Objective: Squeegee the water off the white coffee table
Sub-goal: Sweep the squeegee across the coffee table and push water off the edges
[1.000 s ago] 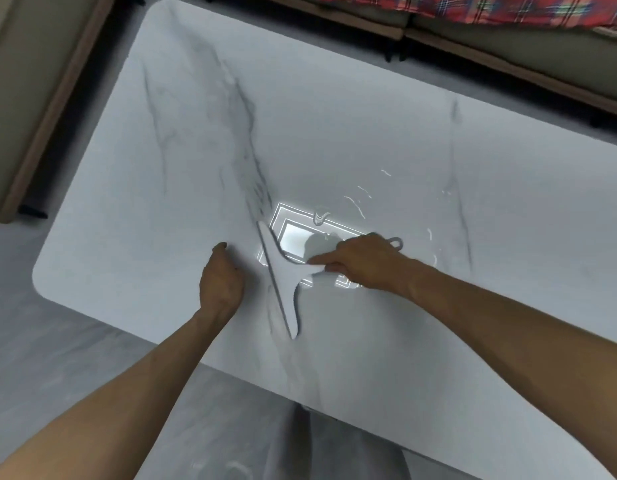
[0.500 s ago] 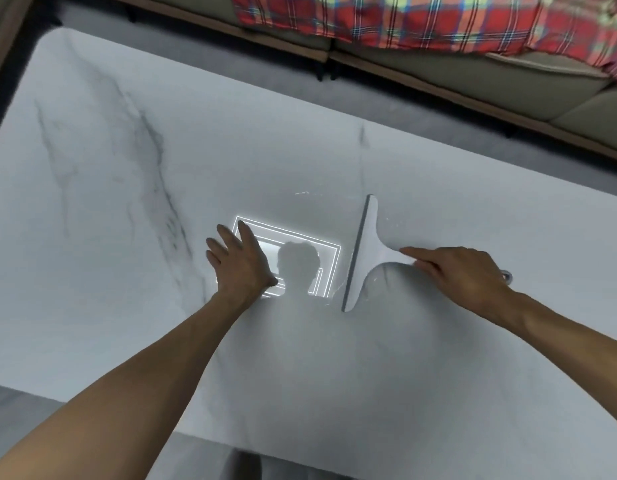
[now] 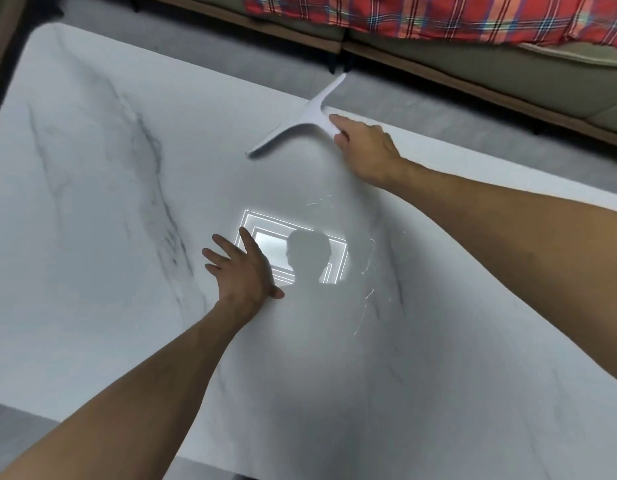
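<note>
Right hand grips the seemingly light, stiff squeegee by its handle; left hand rests flat on the coffee table.

**Surroundings: Non-Task Items**

A red plaid blanket lies across the top edge of the frame, right of centre. It rests on a beige sofa at upper right. A brown wooden rail runs below the cushions. Short black feet stand under the rail at top centre. Grey floor shows at top centre and at lower left. A brown panel occupies the upper left corner.
</note>
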Tool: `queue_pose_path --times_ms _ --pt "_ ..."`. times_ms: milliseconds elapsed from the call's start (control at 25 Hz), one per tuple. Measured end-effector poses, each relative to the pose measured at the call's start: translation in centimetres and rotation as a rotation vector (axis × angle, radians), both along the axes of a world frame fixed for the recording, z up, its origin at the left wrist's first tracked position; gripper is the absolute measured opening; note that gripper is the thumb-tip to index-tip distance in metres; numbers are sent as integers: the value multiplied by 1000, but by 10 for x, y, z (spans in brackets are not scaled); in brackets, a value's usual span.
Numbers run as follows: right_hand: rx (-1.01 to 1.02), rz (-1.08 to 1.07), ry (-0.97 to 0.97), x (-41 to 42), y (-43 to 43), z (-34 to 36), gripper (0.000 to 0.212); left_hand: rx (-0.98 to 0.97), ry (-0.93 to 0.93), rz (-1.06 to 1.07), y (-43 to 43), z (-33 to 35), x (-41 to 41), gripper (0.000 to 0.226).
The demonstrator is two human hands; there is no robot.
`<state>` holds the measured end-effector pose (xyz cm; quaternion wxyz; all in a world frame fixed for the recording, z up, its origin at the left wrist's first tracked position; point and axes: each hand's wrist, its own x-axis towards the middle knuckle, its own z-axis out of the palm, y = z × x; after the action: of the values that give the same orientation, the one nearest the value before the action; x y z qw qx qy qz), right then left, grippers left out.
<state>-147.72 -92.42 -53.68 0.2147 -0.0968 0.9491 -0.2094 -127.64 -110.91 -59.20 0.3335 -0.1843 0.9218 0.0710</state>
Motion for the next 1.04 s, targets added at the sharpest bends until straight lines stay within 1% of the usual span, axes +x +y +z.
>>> queue_pose_path --times_ms 120,280,400,480,560,640,720,800,920,1040 --pt "54 82 7 25 22 -5 46 -6 -9 -23 0 2 -1 142" --pt "122 70 -16 88 95 1 45 -10 -16 -29 0 2 -2 143" --pt "213 61 -77 139 150 25 45 -9 -10 -18 1 2 -1 143" --pt "254 55 -88 155 172 42 44 -17 -8 -16 2 2 -1 144" --pt "227 15 -14 139 174 50 42 -16 -5 -7 2 1 -1 144" --pt "167 -88 51 101 154 48 41 -6 -1 -2 2 0 -1 145" --pt "133 -188 25 63 128 40 42 -5 -4 -5 1 -1 0 145" --pt "97 -265 -10 46 109 29 43 -19 -1 -19 0 -2 2 145" --pt "144 -260 -20 71 109 16 41 -21 3 -24 -1 -5 3 144" --pt "177 -237 -52 130 135 15 42 -26 9 -13 2 -7 4 146"
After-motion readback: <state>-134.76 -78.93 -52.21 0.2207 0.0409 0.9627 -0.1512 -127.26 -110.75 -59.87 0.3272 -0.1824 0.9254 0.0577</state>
